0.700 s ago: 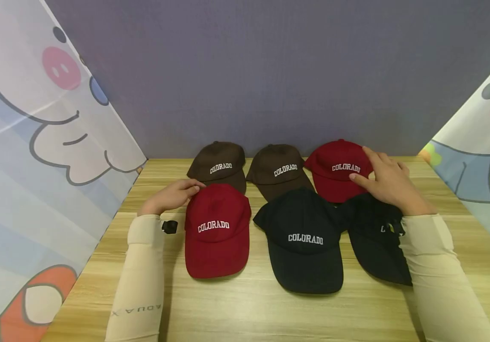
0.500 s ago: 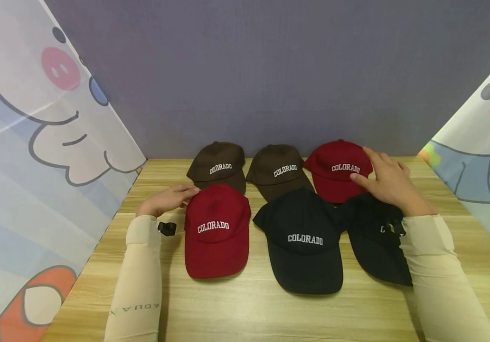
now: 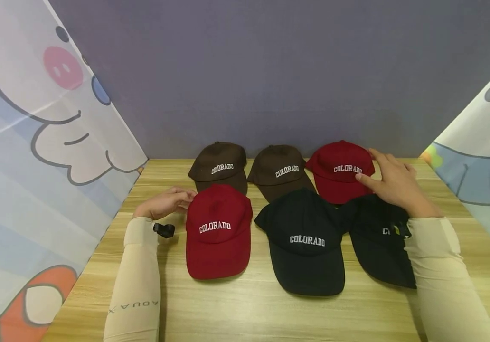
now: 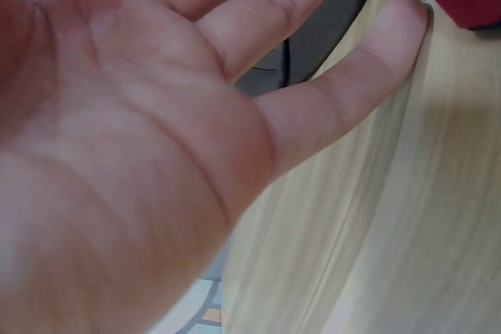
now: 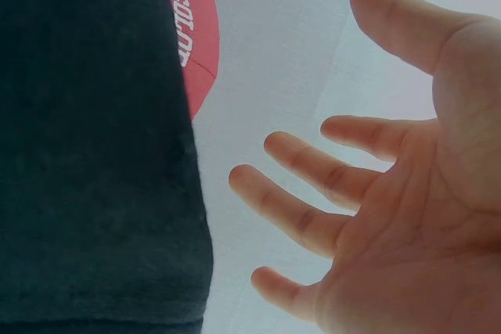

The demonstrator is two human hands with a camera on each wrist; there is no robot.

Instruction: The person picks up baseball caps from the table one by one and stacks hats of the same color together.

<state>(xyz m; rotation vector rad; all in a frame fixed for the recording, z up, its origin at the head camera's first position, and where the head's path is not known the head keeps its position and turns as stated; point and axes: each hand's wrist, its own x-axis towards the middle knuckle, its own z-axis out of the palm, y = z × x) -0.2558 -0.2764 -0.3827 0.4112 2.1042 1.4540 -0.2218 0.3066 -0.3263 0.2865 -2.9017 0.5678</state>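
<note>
Two rows of caps lettered COLORADO lie on a wooden table. My left hand (image 3: 165,202) is beside the upper left edge of the front red cap (image 3: 218,237); in the left wrist view its fingers reach out loosely and grip nothing. The right hand (image 3: 396,185) hovers by the right side of the back red cap (image 3: 339,156), fingers spread and holding nothing in the right wrist view. Below it lies a black cap (image 3: 377,256), partly hidden by my forearm. Another black cap (image 3: 305,261) sits front centre.
Two brown caps, a left one (image 3: 217,159) and a middle one (image 3: 277,164), stand in the back row against a grey wall (image 3: 270,71). Cartoon-printed sheets flank the table (image 3: 245,313) on the left and right. A black strap piece (image 3: 164,230) shows at my left wrist.
My left hand has drawn back slightly left from the front red cap. The right hand has shifted slightly right. The caps keep their places.
</note>
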